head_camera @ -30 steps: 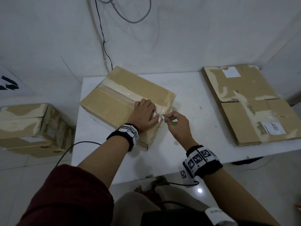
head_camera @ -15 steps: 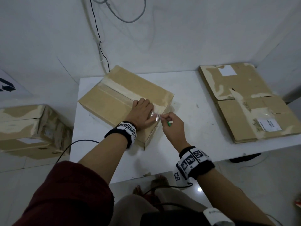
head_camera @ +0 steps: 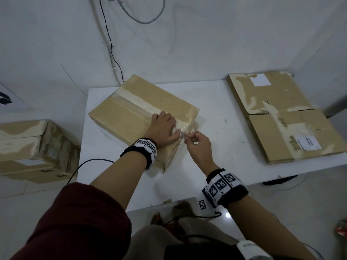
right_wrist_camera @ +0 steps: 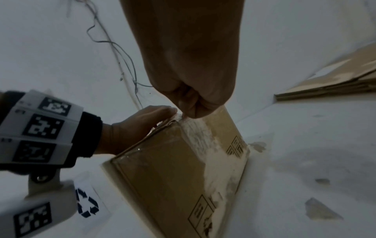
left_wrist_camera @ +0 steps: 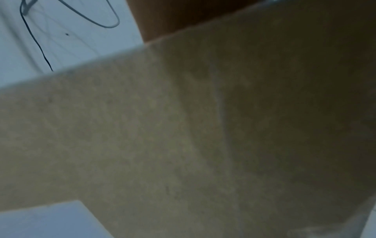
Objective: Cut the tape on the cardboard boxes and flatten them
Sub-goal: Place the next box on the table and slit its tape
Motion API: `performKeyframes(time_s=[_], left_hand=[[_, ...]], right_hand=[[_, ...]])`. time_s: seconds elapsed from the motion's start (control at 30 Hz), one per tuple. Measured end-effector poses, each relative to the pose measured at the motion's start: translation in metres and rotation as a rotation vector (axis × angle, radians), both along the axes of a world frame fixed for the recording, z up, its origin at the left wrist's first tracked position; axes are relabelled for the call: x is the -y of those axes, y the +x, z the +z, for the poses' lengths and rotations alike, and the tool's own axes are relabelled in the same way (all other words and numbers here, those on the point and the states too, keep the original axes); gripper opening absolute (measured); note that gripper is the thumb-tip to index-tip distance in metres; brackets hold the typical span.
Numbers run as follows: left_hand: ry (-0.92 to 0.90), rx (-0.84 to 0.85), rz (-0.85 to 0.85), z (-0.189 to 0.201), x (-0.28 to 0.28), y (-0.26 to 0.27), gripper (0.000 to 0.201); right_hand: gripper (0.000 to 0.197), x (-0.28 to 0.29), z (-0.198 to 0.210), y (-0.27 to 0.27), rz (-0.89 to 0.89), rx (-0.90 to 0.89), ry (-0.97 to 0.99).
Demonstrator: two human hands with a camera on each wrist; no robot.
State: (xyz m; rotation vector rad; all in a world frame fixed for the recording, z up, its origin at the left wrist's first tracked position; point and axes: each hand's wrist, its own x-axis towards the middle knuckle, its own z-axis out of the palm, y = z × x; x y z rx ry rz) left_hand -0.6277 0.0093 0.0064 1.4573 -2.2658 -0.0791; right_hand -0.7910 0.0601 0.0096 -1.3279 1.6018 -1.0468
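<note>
White table (head_camera: pixel 216 102): right hand (head_camera: pixel 199 147) pinching tape (head_camera: pixel 181 133) (left hand (head_camera: pixel 162 128) atop box (head_camera: pixel 131 117))

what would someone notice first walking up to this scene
Both hands meet at the near edge of the taped cardboard box on the white table: the left hand rests on its top while the right hand pinches the clear tape. Flattened boxes lie stacked at the table's right end.

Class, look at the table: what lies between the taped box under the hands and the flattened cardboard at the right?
In the head view, only bare white tabletop separates the taped box from the flattened cardboard; it carries a few small dark specks, no object.
</note>
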Motion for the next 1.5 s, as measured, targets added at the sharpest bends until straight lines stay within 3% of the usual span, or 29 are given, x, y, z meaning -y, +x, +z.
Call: performKeyframes(time_s=[0.57, 0.83, 1.0, 1.13, 1.27, 1.4, 1.5], left_hand=[[0.021, -0.005, 0.034, -0.002, 0.016, -0.005, 0.037], [0.061, -0.066, 0.022, 0.000, 0.020, -0.004, 0.041], [0.168, 0.065, -0.003, 0.005, 0.016, -0.001, 0.061], [0.248, 0.074, -0.032, 0.017, 0.012, 0.000, 0.057], [0.321, 0.174, 0.007, 0.032, 0.002, -0.004, 0.051], [0.339, 0.196, 0.100, 0.041, -0.013, -0.020, 0.026], [0.365, 0.233, 0.275, 0.043, -0.029, -0.035, 0.025]], right_hand=[[0.010, 0.010, 0.009, 0.012, -0.042, 0.064, -0.030], [0.006, -0.016, -0.010, 0.009, -0.003, 0.042, -0.081], [0.008, 0.006, -0.006, -0.019, -0.018, 0.103, -0.102], [0.011, 0.023, 0.000, -0.036, 0.088, 0.117, -0.101], [0.010, 0.045, 0.007, -0.054, 0.048, 0.144, -0.107], [0.010, 0.059, 0.016, -0.053, 0.216, 0.105, -0.088], [0.009, 0.062, 0.014, -0.043, 0.409, -0.022, -0.183]])
